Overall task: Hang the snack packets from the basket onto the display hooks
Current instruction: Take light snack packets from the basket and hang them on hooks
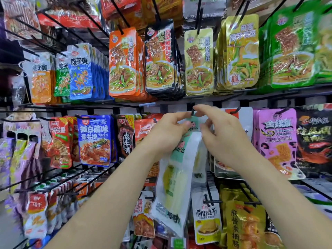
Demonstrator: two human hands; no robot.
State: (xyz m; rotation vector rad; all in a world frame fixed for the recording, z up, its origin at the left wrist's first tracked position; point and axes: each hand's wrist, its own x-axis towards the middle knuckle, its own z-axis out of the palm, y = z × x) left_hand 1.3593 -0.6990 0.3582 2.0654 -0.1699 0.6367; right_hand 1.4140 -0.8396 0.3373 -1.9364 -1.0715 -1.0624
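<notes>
The left hand and the right hand are raised side by side at the middle of the view, both pinching the top edge of a white and mint-green plastic snack packet with a pale yellow filling. The left hand grips the header between thumb and curled fingers. The right hand arches its forefinger over the header and brings its thumb in from below, though blur hides the exact contact. The packet hangs down from the hands toward 6 o'clock, tilted so its lower end swings to 7 o'clock, in front of the rack. Its top sits right at the tip of a black wire display hook, just between the two forefingers; I cannot tell whether the hook has passed through the hole. That hook juts from a black horizontal metal rail at 12 o'clock. Above the rail hang rows of glossy orange foil packets at 11 o'clock, black foil packets and a gold foil packet at 12, and bright green foil packets at 2. At 9 o'clock hangs a blue rectangular packet, at 3 o'clock a pink-purple packet with leopard spots, and at 5 o'clock a small white and yellow packet.
</notes>
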